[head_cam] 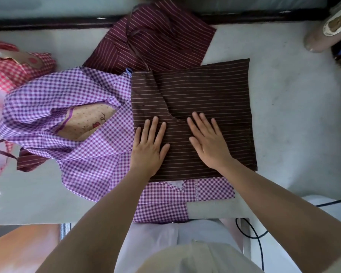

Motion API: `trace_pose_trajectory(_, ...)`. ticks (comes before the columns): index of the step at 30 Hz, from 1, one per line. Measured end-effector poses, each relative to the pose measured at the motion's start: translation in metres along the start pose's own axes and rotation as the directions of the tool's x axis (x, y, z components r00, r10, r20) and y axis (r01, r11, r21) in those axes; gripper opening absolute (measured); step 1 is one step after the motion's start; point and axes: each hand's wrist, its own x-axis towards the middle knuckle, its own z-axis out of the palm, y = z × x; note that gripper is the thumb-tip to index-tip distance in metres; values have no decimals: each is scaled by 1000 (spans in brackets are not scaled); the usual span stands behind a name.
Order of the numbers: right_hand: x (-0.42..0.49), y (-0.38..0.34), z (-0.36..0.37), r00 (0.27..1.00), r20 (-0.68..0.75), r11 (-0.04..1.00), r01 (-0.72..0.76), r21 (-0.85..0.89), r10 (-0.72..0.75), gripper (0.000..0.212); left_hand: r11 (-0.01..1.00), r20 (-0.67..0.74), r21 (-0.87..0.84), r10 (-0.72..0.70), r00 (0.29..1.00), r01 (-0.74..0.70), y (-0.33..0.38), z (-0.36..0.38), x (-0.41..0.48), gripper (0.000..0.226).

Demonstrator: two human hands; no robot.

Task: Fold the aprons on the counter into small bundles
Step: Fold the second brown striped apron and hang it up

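Now left hand (149, 146) and right hand (209, 143) press brown apron (215, 93), stripes crosswise.

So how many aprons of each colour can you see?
Brown striped apron: 1
Maroon striped apron: 1
Purple checked apron: 1
Red checked apron: 1
Total: 4 seen; more may hide underneath.

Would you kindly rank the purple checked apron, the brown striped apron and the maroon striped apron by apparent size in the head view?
Tied first: purple checked apron and brown striped apron, about equal, unranked.
Last: maroon striped apron, clearly smaller, partly covered by them.
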Motion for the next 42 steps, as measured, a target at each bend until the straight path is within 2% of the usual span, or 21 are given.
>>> trace_pose_trajectory(3, 6, 3, -2, 994, -26, 992, -107, 65, 109, 59, 999, -44, -24, 27, 999, -28, -10, -18, 9, 55)
trace_pose_trajectory(6, 25, 0, -19, 973, -184, 980, -104, 169, 135, 49, 997, -184, -75, 13, 983, -27, -21, -40, 33, 43)
trace_pose_trajectory(8, 56, -7, -35, 947, -269, 944, -84, 318, 175, 40, 996, -230, -90, -3, 973, -18, -29, -51, 54, 48)
trace_pose_trajectory(10, 94, -19, -53, 937, -285, 882, -45, 469, 200, 32, 998, -184, -69, 1, 983, -13, -34, -55, 70, 58)
trace_pose_trajectory(12, 135, -34, -69, 939, -246, 811, -56, 582, 242, 28, 999, -120, -41, 10, 993, -15, -40, -51, 81, 65)
trace_pose_trajectory(15, 189, -54, -79, 944, -86, 708, -176, 684, 317, 33, 1000, -43, -20, 13, 999, -14, -46, -40, 88, 71)
trace_pose_trajectory(19, 227, -62, -73, 919, 141, 729, -378, 570, 367, 42, 1000, -33, -24, 15, 999, -15, -46, -30, 89, 71)
trace_pose_trajectory(23, 248, -58, -81, 944, 238, 791, -323, 520, 229, 20, 1000, -44, -3, 2, 999, -3, -46, -27, 91, 70)
trace_pose_trajectory(24, 251, -58, -85, 939, 272, 758, -333, 560, 211, 14, 1000, -46, 0, 4, 999, -4, -45, -27, 91, 70)
trace_pose_trajectory(25, 254, -59, -90, 926, 304, 662, -373, 650, 223, 9, 1000, -45, -4, 5, 999, -5, -45, -27, 91, 70)
trace_pose_trajectory(27, 257, -62, -102, 894, 325, 295, -415, 861, 309, 14, 1000, -36, -10, 8, 999, -8, -45, -27, 90, 70)
trace_pose_trajectory(28, 258, -63, -110, 877, 307, 99, -366, 925, 371, 14, 1000, -33, -10, 9, 999, -9, -45, -27, 90, 70)
trace_pose_trajectory(29, 257, -62, -116, 861, 261, -32, -275, 961, 436, 9, 1000, -27, -4, 10, 1000, -11, -45, -27, 90, 70)
trace_pose_trajectory(30, 257, -60, -121, 845, 212, -111, -181, 977, 491, 9, 1000, -19, -4, 10, 1000, -10, -47, -26, 91, 70)
trace_pose_trajectory(32, 249, -50, -129, 825, 133, -153, -57, 987, 550, 42, 1000, 0, -6, 7, 1000, -7, -48, -26, 92, 71)
trace_pose_trajectory(33, 240, -44, -131, 825, 108, -105, -59, 993, 555, 58, 1000, 0, -11, 6, 1000, -6, -48, -29, 89, 70)
trace_pose_trajectory(35, 217, -38, -131, 852, 41, 115, -118, 986, 522, 67, 1000, -18, -19, 19, 1000, -19, -47, -36, 83, 68)
trace_pose_trajectory(38, 161, -40, -112, 914, -88, 502, -135, 855, 396, 56, 994, -116, -25, 100, 988, -103, -38, -47, 60, 63)
trace_pose_trajectory(40, 119, -46, -90, 947, -177, 686, -58, 725, 267, 44, 978, -186, -49, 190, 964, -202, -32, -50, 40, 57)
trace_pose_trajectory(42, 79, -50, -68, 976, -201, 831, 46, 555, 80, 34, 949, -208, -18, 304, 930, -314, -32, -46, 20, 50)
